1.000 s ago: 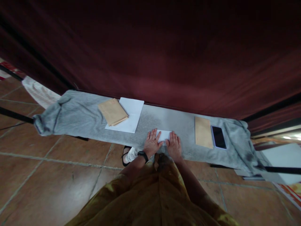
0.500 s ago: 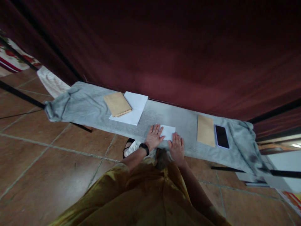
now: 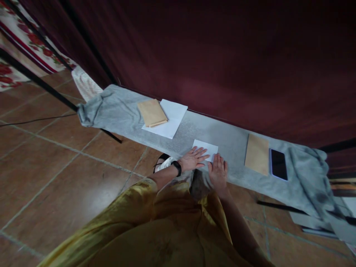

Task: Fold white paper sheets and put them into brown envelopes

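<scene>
A small folded white paper [image 3: 207, 147] lies on a narrow table covered with a grey cloth [image 3: 122, 111]. My left hand [image 3: 194, 158], with a black band on its wrist, lies flat on the paper's near left corner with fingers spread. My right hand [image 3: 218, 172] rests flat on the cloth at the paper's near right edge, fingers stretched out. Neither hand holds anything.
To the left a brown envelope stack [image 3: 151, 112] lies on a white sheet [image 3: 171, 118]. To the right lie a brown envelope [image 3: 257, 154] and a dark phone [image 3: 278, 164]. A dark red curtain [image 3: 211, 63] hangs behind the table. The floor is brown tile [image 3: 55, 167].
The view has swung left and tilted. My left hand has slid along the paper's near edge, and my right hand has drawn back toward its near right corner.
</scene>
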Demonstrator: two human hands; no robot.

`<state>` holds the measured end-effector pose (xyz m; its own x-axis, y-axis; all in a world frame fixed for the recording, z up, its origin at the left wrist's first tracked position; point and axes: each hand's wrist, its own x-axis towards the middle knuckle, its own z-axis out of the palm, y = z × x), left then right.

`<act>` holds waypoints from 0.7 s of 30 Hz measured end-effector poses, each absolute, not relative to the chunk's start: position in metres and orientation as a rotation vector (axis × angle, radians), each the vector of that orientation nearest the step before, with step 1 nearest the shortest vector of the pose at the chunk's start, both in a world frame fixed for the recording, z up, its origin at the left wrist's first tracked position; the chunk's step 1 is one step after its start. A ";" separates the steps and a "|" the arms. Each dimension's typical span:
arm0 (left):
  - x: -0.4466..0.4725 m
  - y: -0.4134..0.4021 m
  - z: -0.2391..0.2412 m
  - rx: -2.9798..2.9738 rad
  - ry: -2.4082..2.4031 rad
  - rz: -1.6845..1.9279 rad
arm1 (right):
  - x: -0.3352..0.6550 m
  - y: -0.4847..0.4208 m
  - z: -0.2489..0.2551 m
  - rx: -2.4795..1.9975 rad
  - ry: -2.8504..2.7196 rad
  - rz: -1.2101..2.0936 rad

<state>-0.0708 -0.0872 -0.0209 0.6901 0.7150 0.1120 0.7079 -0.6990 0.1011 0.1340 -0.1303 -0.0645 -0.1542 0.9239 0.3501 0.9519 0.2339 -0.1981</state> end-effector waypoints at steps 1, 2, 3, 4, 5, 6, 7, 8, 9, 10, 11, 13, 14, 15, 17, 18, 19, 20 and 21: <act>-0.071 -0.087 -0.021 2.838 1.187 0.242 | 0.134 -0.131 -0.064 -1.725 -2.117 -0.087; -0.072 -0.087 -0.022 2.835 1.179 0.263 | 0.134 -0.131 -0.064 -1.727 -2.117 -0.080; -0.072 -0.087 -0.022 2.832 1.173 0.282 | 0.134 -0.132 -0.063 -1.729 -2.117 -0.074; -0.072 -0.086 -0.022 2.830 1.168 0.298 | 0.134 -0.133 -0.063 -1.730 -2.119 -0.070; -0.072 -0.086 -0.022 2.829 1.164 0.306 | 0.134 -0.134 -0.063 -1.731 -2.119 -0.068; -0.072 -0.086 -0.022 2.830 1.162 0.305 | 0.135 -0.136 -0.062 -1.731 -2.119 -0.069; -0.071 -0.086 -0.022 2.832 1.161 0.292 | 0.135 -0.137 -0.062 -1.730 -2.121 -0.071; -0.071 -0.086 -0.022 2.835 1.158 0.270 | 0.136 -0.139 -0.063 -1.727 -2.123 -0.075; -0.071 -0.086 -0.022 2.838 1.157 0.242 | 0.136 -0.141 -0.063 -1.724 -2.124 -0.078; -0.070 -0.086 -0.022 2.842 1.158 0.214 | 0.136 -0.143 -0.063 -1.723 -2.122 -0.081; -0.069 -0.087 -0.021 2.846 1.160 0.190 | 0.137 -0.144 -0.063 -1.723 -2.119 -0.083; -0.068 -0.088 -0.021 2.855 1.160 0.160 | 0.137 -0.145 -0.064 -1.726 -2.114 -0.083; -0.067 -0.089 -0.021 2.860 1.156 0.154 | 0.137 -0.146 -0.065 -1.728 -2.111 -0.081; -0.066 -0.089 -0.021 2.863 1.150 0.153 | 0.137 -0.146 -0.065 -1.729 -2.109 -0.076; -0.064 -0.090 -0.022 2.860 1.140 0.161 | 0.136 -0.146 -0.065 -1.729 -2.101 -0.065; -0.063 -0.091 -0.023 2.855 1.142 0.168 | 0.136 -0.146 -0.065 -1.729 -2.098 -0.058; -0.062 -0.091 -0.023 2.851 1.148 0.174 | 0.136 -0.146 -0.065 -1.729 -2.095 -0.051; -0.061 -0.092 -0.024 2.848 1.158 0.176 | 0.136 -0.146 -0.065 -1.730 -2.096 -0.044; -0.061 -0.092 -0.024 2.848 1.168 0.176 | 0.136 -0.146 -0.065 -1.733 -2.098 -0.037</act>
